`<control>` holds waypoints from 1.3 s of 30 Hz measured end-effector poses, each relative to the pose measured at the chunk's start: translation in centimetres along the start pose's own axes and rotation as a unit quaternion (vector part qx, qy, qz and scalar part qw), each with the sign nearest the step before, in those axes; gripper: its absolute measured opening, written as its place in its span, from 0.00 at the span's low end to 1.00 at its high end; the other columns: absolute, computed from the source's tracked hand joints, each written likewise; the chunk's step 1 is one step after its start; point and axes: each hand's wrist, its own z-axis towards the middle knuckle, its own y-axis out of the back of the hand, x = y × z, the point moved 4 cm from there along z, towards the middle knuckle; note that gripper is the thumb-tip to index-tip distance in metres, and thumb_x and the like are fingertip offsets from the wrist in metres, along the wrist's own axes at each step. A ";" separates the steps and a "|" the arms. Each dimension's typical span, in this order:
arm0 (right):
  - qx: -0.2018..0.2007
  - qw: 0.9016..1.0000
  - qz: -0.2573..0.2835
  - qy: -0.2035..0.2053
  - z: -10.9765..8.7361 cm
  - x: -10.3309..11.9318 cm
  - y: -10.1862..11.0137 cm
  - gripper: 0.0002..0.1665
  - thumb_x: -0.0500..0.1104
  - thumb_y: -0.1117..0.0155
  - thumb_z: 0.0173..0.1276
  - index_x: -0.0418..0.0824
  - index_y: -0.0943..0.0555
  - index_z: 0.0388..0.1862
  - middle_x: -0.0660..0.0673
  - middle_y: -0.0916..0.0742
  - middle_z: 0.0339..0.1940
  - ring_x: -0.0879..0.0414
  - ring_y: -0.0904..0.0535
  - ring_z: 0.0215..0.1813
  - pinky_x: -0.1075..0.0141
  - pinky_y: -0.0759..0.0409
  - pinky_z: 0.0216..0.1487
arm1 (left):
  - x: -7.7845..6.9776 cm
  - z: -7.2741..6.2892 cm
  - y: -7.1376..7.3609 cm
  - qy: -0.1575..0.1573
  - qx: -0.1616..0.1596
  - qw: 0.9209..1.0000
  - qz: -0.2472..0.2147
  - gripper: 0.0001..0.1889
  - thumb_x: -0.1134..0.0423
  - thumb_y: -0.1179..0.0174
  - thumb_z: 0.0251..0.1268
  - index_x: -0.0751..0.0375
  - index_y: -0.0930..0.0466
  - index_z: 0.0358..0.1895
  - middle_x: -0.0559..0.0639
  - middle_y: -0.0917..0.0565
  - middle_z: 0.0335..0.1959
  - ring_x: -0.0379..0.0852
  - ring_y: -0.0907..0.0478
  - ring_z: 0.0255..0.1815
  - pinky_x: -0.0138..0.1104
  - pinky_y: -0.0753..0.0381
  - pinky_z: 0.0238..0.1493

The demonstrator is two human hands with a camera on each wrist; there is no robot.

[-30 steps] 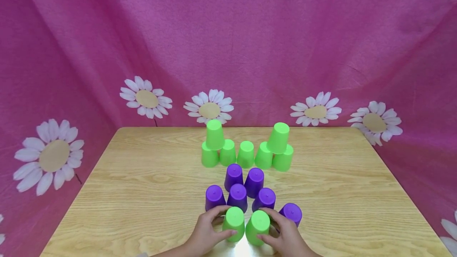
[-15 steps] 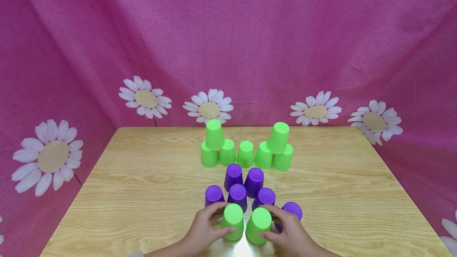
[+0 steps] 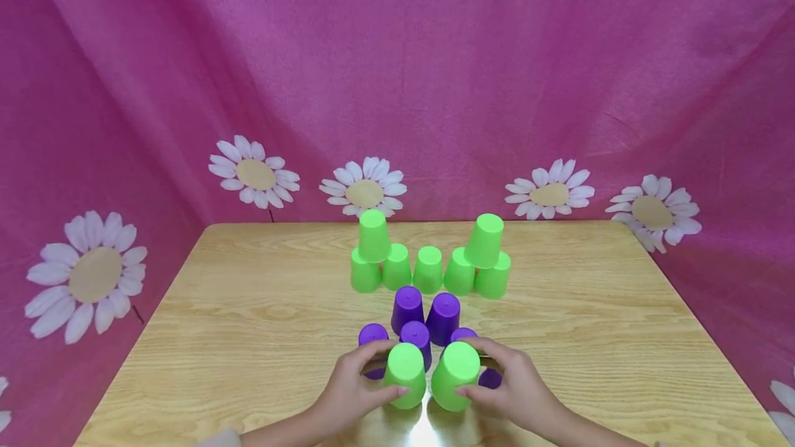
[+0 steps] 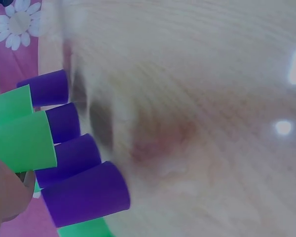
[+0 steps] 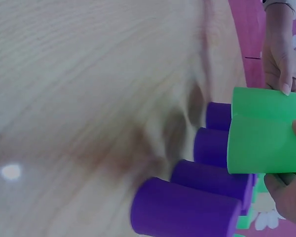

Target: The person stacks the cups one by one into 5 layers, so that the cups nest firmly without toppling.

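Note:
Two upside-down green plastic cups are held side by side near the table's front. My left hand grips the left green cup, thumb in front and fingers behind. The right green cup is gripped likewise by my right hand. Both wrist views show the held cups raised off the wood, their rims higher than those of the purple cups. Just beyond the hands stand several upside-down purple cups. One purple cup is mostly hidden behind the right hand.
Farther back, a row of upside-down green cups stands on the wooden table. Two more green cups sit on top of it, an upper left cup and an upper right cup. A pink daisy-print cloth hangs behind.
Both hands have raised the green cups and moved them a little forward, up over the purple cups in view. The gap between the two cups has widened slightly.

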 end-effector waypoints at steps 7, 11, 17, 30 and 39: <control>-0.014 1.000 -0.024 0.006 1.3 1.2 1.1 0.29 0.38 0.24 0.45 0.37 0.22 0.49 0.44 0.13 0.40 0.68 0.19 0.44 0.68 0.16 0.43 | -1.1 0.8 0.5 0.007 0.001 0.999 -0.041 0.27 0.65 0.30 0.46 0.66 0.26 0.53 0.60 0.21 0.49 0.52 0.20 0.50 0.30 0.20 0.51; -0.025 0.999 -0.017 0.011 1.9 1.2 1.7 0.29 0.36 0.24 0.45 0.35 0.22 0.49 0.42 0.13 0.40 0.70 0.20 0.44 0.69 0.17 0.43 | -1.7 1.5 1.0 0.000 -0.012 1.000 -0.029 0.27 0.66 0.29 0.45 0.64 0.25 0.53 0.58 0.20 0.50 0.53 0.20 0.50 0.31 0.20 0.51; -0.039 0.999 -0.015 0.004 2.9 1.3 2.5 0.29 0.33 0.25 0.44 0.32 0.23 0.49 0.39 0.14 0.42 0.71 0.21 0.44 0.71 0.17 0.44 | -2.7 2.6 1.7 -0.021 -0.030 0.999 0.007 0.27 0.66 0.29 0.45 0.63 0.25 0.53 0.58 0.18 0.49 0.55 0.20 0.49 0.34 0.19 0.51; -0.056 0.998 -0.018 -0.036 5.4 0.3 2.9 0.27 0.33 0.27 0.48 0.30 0.23 0.50 0.39 0.14 0.41 0.69 0.21 0.43 0.68 0.17 0.45 | -3.3 4.8 3.0 -0.019 -0.088 0.996 0.019 0.27 0.72 0.30 0.44 0.66 0.25 0.52 0.60 0.18 0.49 0.57 0.21 0.51 0.35 0.20 0.53; -0.090 0.993 -0.030 -0.066 6.8 -0.3 3.4 0.28 0.33 0.27 0.48 0.29 0.23 0.50 0.36 0.14 0.42 0.49 0.18 0.45 0.64 0.16 0.46 | -2.9 6.1 3.6 -0.031 -0.127 0.991 0.030 0.27 0.74 0.30 0.43 0.68 0.25 0.52 0.61 0.20 0.52 0.57 0.21 0.52 0.37 0.21 0.55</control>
